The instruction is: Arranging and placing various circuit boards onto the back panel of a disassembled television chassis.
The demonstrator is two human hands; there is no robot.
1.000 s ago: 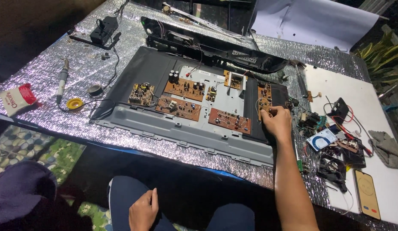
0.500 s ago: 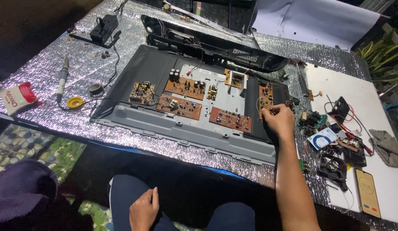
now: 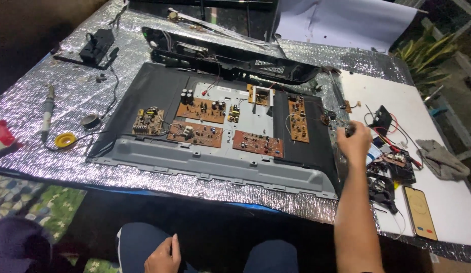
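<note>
Small part (image 3: 349,129) pinched in right hand (image 3: 355,142)

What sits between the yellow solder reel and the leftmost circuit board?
In the head view, bare silver foil and the panel's dark left edge separate the yellow reel from the board.

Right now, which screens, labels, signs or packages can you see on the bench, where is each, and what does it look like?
Phone: flat on the white board at the right edge, below the right hand; its screen glows orange-yellow.
Red and white package: at the far left edge of the silver foil mat, cut off by the frame.
White sheet: propped at the back right, blank from here.
</note>
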